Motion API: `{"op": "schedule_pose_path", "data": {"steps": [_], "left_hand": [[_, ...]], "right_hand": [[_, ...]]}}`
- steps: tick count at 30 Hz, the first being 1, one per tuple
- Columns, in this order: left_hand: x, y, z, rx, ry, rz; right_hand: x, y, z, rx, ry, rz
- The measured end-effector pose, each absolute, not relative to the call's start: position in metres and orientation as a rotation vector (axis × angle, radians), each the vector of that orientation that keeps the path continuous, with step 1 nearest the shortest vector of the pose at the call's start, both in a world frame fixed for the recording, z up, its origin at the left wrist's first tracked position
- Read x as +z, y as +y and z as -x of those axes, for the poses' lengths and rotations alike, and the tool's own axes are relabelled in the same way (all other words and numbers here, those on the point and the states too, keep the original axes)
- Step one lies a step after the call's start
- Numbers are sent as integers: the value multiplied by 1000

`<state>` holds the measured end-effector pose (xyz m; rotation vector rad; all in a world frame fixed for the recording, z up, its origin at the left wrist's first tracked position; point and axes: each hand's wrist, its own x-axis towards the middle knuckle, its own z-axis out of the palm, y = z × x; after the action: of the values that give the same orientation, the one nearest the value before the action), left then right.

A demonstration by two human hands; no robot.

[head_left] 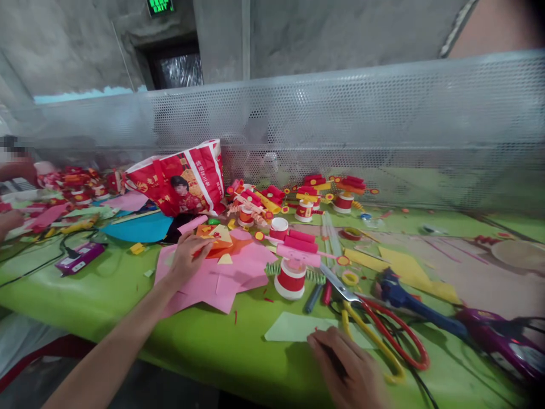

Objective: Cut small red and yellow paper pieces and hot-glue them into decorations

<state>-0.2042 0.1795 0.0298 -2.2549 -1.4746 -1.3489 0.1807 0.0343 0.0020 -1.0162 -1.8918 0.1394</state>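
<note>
My left hand (187,261) reaches over a stack of orange paper (230,250) that lies on large pink paper (251,272). Its fingers are slightly apart at a cream paper piece (221,236). Low in front, my right hand (349,363) is closed, thumb and fingertips together above a pale green paper strip (285,328). A speck of red shows at those fingertips, too small to name. Between the hands stands a paper figure (292,278) with a red-and-white cup body, pink rolls on top and green coiled arms. Large scissors (366,318) with red and yellow handles lie right of it.
A blue glue gun (421,307) and a purple device (498,341) with cables lie at right. Several finished paper figures (306,204) stand behind, beside a red bag (183,182). Another purple device (80,258) is at left, near another person's hand (11,221). A perforated metal screen (340,119) backs the green table.
</note>
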Motion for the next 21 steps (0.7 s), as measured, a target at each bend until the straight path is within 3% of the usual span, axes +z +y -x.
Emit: {"op": "schedule_pose_path", "data": {"steps": [21], "left_hand": [[39, 172, 205, -1393, -1375, 2178]], "right_hand": [[6, 35, -186, 187, -2006, 1040]]}}
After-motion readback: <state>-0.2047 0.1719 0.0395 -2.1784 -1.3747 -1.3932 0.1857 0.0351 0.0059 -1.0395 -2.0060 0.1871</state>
